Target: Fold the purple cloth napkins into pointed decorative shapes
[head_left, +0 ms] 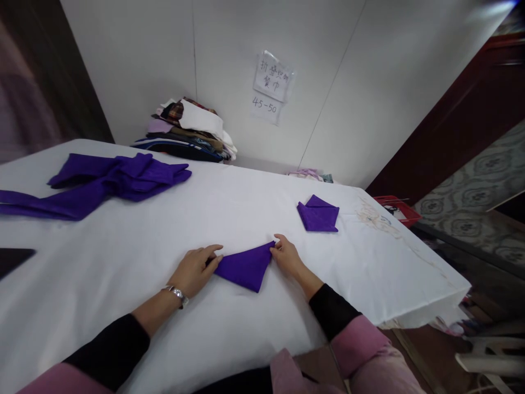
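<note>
A purple cloth napkin (246, 266), folded into a small pointed shape, lies on the white tablecloth in front of me. Its left corner is pinched between the thumb and fingers of my left hand (197, 269), which wears a metal wristband. At the upper right corner, my right hand (286, 256) grips the same napkin with closed fingertips. One napkin point faces down toward me between the hands. Beyond my right hand sits another folded purple napkin (319, 214), with pointed corners.
Loose purple cloths (118, 180) lie in a heap at the back left. Behind the white-covered table (394, 273) stands a pile of folded clothes (188, 128). A dark flat object (14, 260) is at the left edge, a red basket (397, 210) past the right end. Paper signs (273, 76) hang on the wall.
</note>
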The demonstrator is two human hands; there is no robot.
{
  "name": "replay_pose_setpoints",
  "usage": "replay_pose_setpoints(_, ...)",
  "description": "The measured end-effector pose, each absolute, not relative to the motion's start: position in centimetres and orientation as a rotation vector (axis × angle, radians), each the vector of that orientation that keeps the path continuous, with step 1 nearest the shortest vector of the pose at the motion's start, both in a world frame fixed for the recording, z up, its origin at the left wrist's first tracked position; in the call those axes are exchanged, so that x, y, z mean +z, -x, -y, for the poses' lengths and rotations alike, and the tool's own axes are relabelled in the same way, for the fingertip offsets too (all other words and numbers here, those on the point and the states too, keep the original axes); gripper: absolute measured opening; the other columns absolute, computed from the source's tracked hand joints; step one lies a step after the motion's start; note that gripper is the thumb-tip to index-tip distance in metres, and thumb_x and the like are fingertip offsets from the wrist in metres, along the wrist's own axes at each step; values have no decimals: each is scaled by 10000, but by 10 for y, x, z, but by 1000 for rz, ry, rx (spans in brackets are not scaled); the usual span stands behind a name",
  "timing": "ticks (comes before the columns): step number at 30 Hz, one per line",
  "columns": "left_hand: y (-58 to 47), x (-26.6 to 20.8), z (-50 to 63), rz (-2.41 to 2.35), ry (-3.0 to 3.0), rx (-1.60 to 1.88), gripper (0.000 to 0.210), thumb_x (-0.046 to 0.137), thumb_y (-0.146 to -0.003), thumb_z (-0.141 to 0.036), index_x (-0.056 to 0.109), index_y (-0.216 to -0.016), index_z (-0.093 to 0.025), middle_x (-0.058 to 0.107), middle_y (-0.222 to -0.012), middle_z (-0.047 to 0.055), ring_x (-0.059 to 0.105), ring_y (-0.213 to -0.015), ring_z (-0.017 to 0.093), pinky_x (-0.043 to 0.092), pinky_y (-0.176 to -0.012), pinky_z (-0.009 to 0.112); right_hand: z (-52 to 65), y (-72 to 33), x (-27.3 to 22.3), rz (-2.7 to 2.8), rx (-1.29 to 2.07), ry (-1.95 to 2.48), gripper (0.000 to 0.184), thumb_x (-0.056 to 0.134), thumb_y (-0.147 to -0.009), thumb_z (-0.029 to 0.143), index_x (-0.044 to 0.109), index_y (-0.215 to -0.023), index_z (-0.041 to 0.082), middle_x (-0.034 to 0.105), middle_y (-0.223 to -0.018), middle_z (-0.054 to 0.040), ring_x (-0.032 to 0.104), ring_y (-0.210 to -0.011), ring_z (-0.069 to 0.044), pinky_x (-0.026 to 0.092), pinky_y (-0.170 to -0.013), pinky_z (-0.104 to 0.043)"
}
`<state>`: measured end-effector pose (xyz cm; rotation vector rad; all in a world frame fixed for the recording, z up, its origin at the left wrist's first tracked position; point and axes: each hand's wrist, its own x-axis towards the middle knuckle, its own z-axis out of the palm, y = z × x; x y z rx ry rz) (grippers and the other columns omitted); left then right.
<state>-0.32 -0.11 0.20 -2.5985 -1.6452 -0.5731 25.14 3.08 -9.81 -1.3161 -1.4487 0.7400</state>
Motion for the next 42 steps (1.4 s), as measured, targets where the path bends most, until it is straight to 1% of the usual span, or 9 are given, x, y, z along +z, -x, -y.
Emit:
replay_pose_setpoints(7, 11, 5, 3, 1645, 2577, -607, 351, 402, -827, -431, 554, -1067, -224, 661, -789, -3, 589, -741, 180, 437, -742, 326, -34, -254, -100, 1425, 821, 1305, 435, 542, -728, 240, 487, -1156, 182, 556, -626, 53, 526, -574, -126, 394, -554, -247)
replay_pose_setpoints(14, 12, 8, 5, 1740, 2574, -623, 349, 415, -804, -446, 559, -1049, -243, 650, -789, -6, 582, -736, 183, 447, -713, 322, -34, -253, -100, 1412, 817, 1293, 272, 540, -734, 253, 564, -1000, 198, 538, -605, 55, 508, -549, -114, 387, -536, -233)
replay_pose_setpoints(20, 22, 10, 4, 1863, 2627, -649, 389, 454, -766, -483, 558, -1061, -252, 647, -824, -13, 588, -712, 163, 462, -669, 293, -35, -254, -98, 1408, 807, 1326, 222, 537, -735, 259, 582, -944, 197, 530, -580, 56, 498, -521, -111, 375, -507, -224)
replay_pose_setpoints(23, 26, 12, 3, 1901, 2659, -660, 377, 463, -751, -435, 558, -1068, -254, 650, -842, -17, 592, -729, 157, 464, -690, 284, -35, -254, -96, 1412, 803, 1345, 196, 525, -745, 269, 584, -916, 195, 538, -572, 53, 500, -508, -110, 376, -503, -224)
replay_pose_setpoints(27, 28, 13, 3, 1888, 2697, -673, 360, 429, -760, -372, 557, -1074, -252, 644, -832, -19, 589, -731, 148, 460, -706, 279, -34, -254, -94, 1421, 798, 1364, 141, 506, -749, 248, 573, -859, 192, 545, -562, 50, 497, -485, -106, 376, -490, -222)
replay_pose_setpoints(32, 28, 12, 4, 1886, 2681, -623, 338, 401, -790, -383, 565, -1064, -272, 649, -830, -24, 581, -669, 141, 454, -652, 274, -35, -253, -94, 1425, 777, 1386, 82, 494, -744, 215, 557, -792, 194, 547, -555, 50, 499, -483, -103, 374, -486, -216)
replay_pose_setpoints(36, 27, 12, 4, 1858, 2697, -615, 337, 384, -804, -379, 568, -1062, -264, 662, -855, -18, 596, -698, 146, 451, -672, 271, -36, -253, -94, 1438, 760, 1403, 64, 488, -739, 196, 551, -737, 191, 553, -559, 46, 502, -484, -98, 369, -483, -211)
replay_pose_setpoints(38, 26, 13, 5, 1852, 2702, -611, 348, 376, -806, -370, 568, -1070, -250, 664, -850, -13, 599, -716, 151, 450, -686, 272, -37, -254, -94, 1449, 762, 1408, 72, 481, -745, 192, 553, -741, 191, 553, -556, 47, 498, -463, -95, 366, -472, -211)
replay_pose_setpoints(42, 25, 14, 6, 1866, 2713, -582, 362, 407, -788, -390, 560, -1083, -247, 660, -850, -15, 592, -681, 147, 453, -663, 270, -38, -254, -94, 1471, 773, 1426, 122, 467, -769, 199, 564, -842, 190, 552, -541, 53, 482, -401, -93, 361, -440, -216)
